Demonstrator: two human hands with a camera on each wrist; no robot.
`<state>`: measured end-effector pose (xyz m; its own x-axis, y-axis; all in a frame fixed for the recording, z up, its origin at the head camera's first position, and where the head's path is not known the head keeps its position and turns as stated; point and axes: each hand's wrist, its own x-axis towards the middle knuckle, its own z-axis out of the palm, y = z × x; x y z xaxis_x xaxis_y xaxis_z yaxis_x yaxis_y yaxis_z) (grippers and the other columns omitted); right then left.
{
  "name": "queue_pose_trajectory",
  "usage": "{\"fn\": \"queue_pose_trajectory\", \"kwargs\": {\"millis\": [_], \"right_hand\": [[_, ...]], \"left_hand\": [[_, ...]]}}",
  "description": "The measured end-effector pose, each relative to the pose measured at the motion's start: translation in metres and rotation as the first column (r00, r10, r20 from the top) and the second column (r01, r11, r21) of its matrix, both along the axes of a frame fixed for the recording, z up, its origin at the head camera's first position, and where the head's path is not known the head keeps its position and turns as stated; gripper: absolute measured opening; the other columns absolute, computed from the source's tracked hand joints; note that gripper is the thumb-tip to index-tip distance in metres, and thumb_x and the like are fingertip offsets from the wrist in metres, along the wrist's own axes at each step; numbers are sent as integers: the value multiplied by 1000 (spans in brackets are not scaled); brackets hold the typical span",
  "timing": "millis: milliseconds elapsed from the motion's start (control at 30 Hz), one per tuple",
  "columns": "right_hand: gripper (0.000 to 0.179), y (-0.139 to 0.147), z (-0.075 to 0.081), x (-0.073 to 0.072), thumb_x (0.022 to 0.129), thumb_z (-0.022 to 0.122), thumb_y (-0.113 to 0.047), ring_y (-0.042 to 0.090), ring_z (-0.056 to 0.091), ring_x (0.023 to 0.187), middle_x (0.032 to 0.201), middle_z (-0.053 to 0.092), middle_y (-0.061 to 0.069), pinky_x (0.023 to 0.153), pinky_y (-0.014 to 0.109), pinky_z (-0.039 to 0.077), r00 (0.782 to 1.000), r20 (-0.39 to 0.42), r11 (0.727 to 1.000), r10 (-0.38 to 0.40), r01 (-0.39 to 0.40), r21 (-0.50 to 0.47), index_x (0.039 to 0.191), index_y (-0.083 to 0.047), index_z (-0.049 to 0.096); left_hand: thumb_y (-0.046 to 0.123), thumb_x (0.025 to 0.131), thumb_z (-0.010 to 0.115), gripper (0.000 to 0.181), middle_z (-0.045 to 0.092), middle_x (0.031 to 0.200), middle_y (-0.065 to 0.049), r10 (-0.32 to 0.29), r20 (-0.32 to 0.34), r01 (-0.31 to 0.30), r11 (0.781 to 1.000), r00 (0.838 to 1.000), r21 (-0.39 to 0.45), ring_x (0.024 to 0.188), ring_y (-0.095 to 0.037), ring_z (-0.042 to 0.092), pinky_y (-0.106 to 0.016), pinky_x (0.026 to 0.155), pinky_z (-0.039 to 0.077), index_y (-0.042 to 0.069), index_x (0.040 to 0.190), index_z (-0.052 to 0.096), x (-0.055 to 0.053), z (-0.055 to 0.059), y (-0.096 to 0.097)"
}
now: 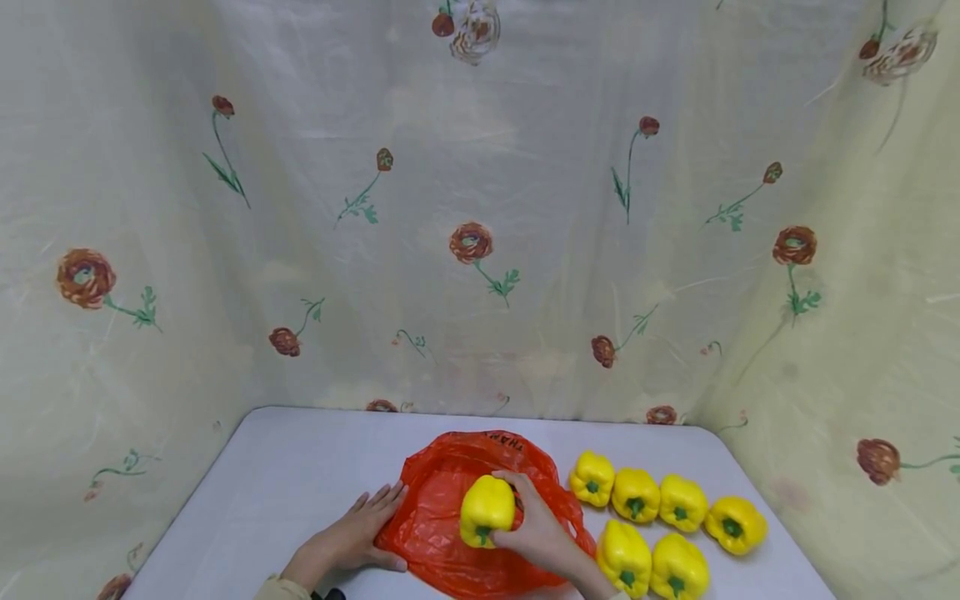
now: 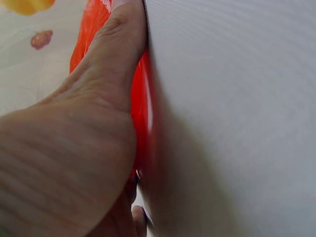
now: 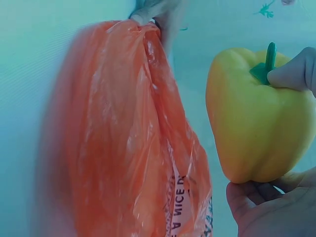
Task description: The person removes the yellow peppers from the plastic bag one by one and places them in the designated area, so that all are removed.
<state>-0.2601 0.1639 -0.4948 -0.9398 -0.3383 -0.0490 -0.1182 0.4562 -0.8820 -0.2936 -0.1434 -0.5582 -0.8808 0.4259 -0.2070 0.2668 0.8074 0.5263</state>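
Observation:
A yellow bell pepper [image 1: 487, 510] with a green stem is gripped by my right hand [image 1: 536, 529], over the mouth of a red plastic bag [image 1: 435, 508]. In the right wrist view the thumb presses beside the stem of the pepper [image 3: 256, 123] and the fingers hold its other end. My left hand [image 1: 360, 529] lies at the bag's left edge, fingers extended and spread. Seen from the left wrist, the thumb side of the left hand [image 2: 108, 64] is against the red bag [image 2: 142, 108], low by the tabletop.
Several more yellow bell peppers [image 1: 682, 502] stand in two rows right of the bag on the white table [image 1: 300, 458]. A floral curtain [image 1: 525, 333] hangs behind and along both sides. Black lettering marks the bag.

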Motion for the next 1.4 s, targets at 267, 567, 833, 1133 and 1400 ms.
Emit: {"fn": "queue_pose_trajectory", "kwargs": {"millis": [267,567,833,1133,1400], "right_hand": [[78,19,0,7,76,78,-24,26,48,110,134,44,7,91,46,48,1000,-11,999,-12,12,35,141,-20,36],[80,42,1,15,72,80,-21,28,47,115,140,42,9,94,51,47,993,-28,992,-112,113,62,140,-23,38],[83,68,8,26,72,78,-11,33,43,126,146,37,12,104,57,40,981,37,982,-188,189,-26,143,-18,36],[84,105,11,35,71,78,-14,28,48,117,144,39,12,96,44,46,955,44,956,-293,291,47,143,-22,34],[85,145,17,44,78,71,-15,42,34,134,153,20,21,108,62,34,941,38,938,-338,333,98,148,-18,24]], "left_hand": [[63,67,75,112,21,161,-9,-25,-1,25,1000,1000,13,149,-35,12,-62,118,8,11,154,24,2,4,-1],[62,68,74,112,20,161,-10,-24,8,24,1000,1000,17,149,-35,12,-62,118,8,11,154,23,4,6,0],[63,68,74,112,20,161,-10,-25,1,25,1000,1000,12,149,-35,12,-62,118,8,11,154,23,5,6,0],[64,68,73,113,21,161,-10,-26,-7,26,1000,1000,12,149,-35,12,-63,118,8,10,154,23,5,5,0],[65,67,73,114,20,161,-11,-30,-14,30,999,999,11,149,-36,12,-63,118,8,10,154,23,4,4,-1]]}}
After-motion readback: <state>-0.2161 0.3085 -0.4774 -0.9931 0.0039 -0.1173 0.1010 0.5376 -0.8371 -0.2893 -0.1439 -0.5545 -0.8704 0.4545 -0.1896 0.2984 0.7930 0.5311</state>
